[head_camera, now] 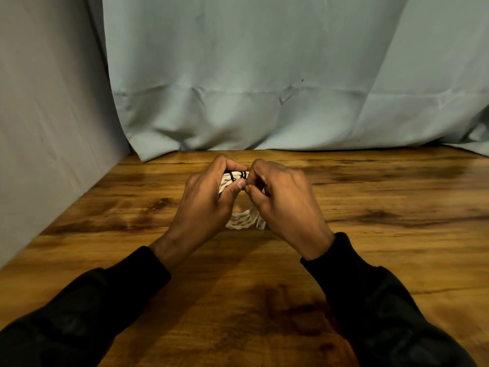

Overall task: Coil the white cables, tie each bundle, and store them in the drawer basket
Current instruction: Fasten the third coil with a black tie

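- Our left hand [205,200] curls round the coiled white cable [242,222], steadying it just above the table [397,234].
- Our right hand [284,201] pinches the black tie [236,175] wrapped across the coil's top, probably to cinch it.
- No drawer basket is visible.

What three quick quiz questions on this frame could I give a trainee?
1. True or false: the white cable coil lies untouched on the wooden table.
2. What colour is the tie wrapped round the coil's far end?
3. Which hand holds the coil's body: A) left hand B) right hand C) neither?

Key: 1 false, both hands hold it; 2 black; 3 A, while the right hand pinches at the tie.
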